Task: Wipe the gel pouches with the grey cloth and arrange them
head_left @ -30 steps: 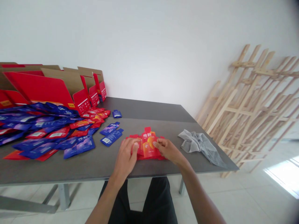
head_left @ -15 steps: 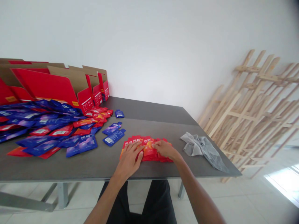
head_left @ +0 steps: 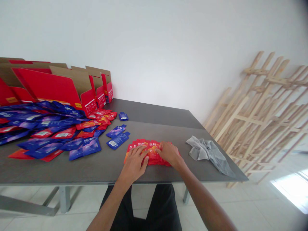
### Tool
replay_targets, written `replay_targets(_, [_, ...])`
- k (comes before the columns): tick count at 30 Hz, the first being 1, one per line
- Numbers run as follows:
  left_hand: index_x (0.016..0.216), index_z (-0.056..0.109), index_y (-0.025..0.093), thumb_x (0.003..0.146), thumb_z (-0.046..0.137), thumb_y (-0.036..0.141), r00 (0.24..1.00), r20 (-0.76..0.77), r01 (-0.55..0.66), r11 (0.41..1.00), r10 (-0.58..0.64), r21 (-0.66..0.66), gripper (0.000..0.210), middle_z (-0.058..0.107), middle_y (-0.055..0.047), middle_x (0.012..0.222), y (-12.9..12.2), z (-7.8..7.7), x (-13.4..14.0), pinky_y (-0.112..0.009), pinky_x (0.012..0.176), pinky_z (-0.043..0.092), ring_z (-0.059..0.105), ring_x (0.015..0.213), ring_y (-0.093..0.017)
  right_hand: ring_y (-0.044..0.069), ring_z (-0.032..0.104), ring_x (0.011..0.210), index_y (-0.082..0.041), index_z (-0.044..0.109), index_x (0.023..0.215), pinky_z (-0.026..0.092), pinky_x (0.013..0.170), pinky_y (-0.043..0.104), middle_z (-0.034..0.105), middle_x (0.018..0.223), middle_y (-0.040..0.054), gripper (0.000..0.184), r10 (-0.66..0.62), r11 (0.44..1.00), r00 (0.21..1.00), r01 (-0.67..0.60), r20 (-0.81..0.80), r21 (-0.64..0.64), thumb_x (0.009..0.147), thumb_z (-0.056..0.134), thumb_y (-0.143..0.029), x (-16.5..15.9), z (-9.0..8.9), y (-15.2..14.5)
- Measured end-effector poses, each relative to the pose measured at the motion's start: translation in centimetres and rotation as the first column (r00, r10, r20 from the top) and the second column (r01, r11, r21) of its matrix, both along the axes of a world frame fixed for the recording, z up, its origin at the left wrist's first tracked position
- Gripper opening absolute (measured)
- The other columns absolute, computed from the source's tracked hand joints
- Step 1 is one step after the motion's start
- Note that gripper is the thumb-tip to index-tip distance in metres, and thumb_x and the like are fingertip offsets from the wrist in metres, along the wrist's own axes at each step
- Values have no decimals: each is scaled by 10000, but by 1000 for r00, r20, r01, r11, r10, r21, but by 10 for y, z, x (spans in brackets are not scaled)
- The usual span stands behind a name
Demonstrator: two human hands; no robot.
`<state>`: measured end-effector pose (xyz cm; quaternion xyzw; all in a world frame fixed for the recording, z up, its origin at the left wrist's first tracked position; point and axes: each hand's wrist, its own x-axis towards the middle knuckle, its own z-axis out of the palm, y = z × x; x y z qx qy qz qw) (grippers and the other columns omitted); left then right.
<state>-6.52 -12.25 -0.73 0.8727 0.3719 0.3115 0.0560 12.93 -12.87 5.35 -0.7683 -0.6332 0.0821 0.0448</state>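
Note:
Red pouches [head_left: 153,157] with orange pictures and white lettering lie overlapped in a row near the table's front edge. My left hand [head_left: 135,162] rests flat on the left part of the row, fingers spread, holding nothing. At the right part, my right hand [head_left: 169,153] has its fingers bent round a red pouch, with the thumb pointing left over the pouches. Its fingertips are partly hidden. Just left of the row, apart from my hands, lie two blue pouches [head_left: 118,140]; a further small blue pouch [head_left: 123,116] lies behind them.
A heap of blue and red pouches [head_left: 55,123] covers the table's left side. Open red cardboard boxes [head_left: 50,83] stand behind it against the wall. A grey cloth [head_left: 201,149] lies at the right. Wooden frames [head_left: 260,109] lean beyond the table's right edge.
My right hand has shifted slightly up and left over the pouches, its fingers more curled. The left hand stays in place on the row. The view has moved a little.

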Motion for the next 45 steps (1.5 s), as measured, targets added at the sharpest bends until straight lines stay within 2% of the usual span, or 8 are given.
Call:
replay_targets(9, [1263, 659, 207, 1004, 415, 301, 1000, -10, 7, 1000, -7, -2, 369, 595, -99, 1389, 1, 0, 0, -513, 1134, 367, 486, 1323, -272, 278, 670, 1090, -190, 639, 1236, 461, 899, 340, 724, 1154, 139, 370, 100, 995, 993, -98, -55, 27, 956, 564, -420, 5, -10, 1])
replay_targets(14, [1292, 645, 225, 998, 424, 304, 1000, -5, 3, 1000, -3, -6, 376, 588, -102, 1395, -1, 2, 0, -525, 1135, 362, 490, 1320, -280, 264, 643, 1137, -219, 544, 1411, 460, 931, 333, 643, 1285, 147, 468, 225, 971, 971, -216, -85, 104, 981, 551, -403, 2, -9, -1])
replay_targets(17, [1298, 643, 228, 997, 425, 305, 1000, -2, 3, 1000, -3, -5, 380, 589, -102, 1394, -1, 2, 0, -528, 1125, 372, 495, 1314, -283, 257, 603, 1205, -207, 574, 1387, 450, 985, 341, 578, 1378, 152, 428, 307, 944, 947, -291, -91, 156, 1003, 527, -390, -1, -9, -2])
replay_targets(22, [1303, 638, 216, 996, 421, 297, 1000, 15, 12, 1000, -12, 8, 385, 599, -106, 1379, -1, 3, 0, -523, 1119, 383, 503, 1302, -278, 251, 549, 1274, -167, 627, 1322, 375, 1108, 387, 603, 1367, 154, 370, 431, 894, 901, -417, -55, 163, 1021, 517, -352, 1, -15, -1])
replay_targets(34, [1273, 647, 212, 1002, 407, 304, 1000, 7, 18, 1000, -18, -6, 372, 580, -103, 1404, 0, 1, -1, -519, 1151, 356, 482, 1334, -271, 248, 538, 1281, -161, 623, 1323, 369, 1110, 382, 610, 1374, 123, 379, 432, 891, 899, -415, -65, 187, 998, 551, -341, 6, -15, -3])
replay_targets(39, [1321, 606, 237, 1009, 393, 288, 999, 36, 16, 1000, -17, 13, 382, 579, -74, 1412, -7, 5, -4, -533, 1236, 188, 471, 1357, -229, 238, 543, 1271, -166, 620, 1316, 379, 1095, 371, 617, 1358, 124, 363, 436, 885, 894, -404, -107, 231, 998, 532, -316, 5, -15, -6])
replay_targets(42, [1297, 608, 228, 1014, 364, 278, 996, 87, -38, 999, 34, 39, 377, 603, -73, 1376, 3, 10, -23, -514, 1237, 182, 495, 1329, -218, 235, 554, 1237, -168, 633, 1287, 376, 1084, 366, 633, 1323, 118, 338, 444, 871, 886, -390, -136, 299, 989, 538, -296, 5, -11, -13])
replay_targets(45, [1221, 634, 189, 991, 378, 286, 960, 177, -231, 971, 217, 65, 358, 625, -103, 1312, 39, 21, -64, -469, 1179, 306, 531, 1265, -246, 229, 581, 1127, -214, 679, 1167, 388, 1025, 370, 677, 1200, 79, 243, 373, 849, 914, -267, -159, 456, 982, 529, -262, 4, 0, -28])
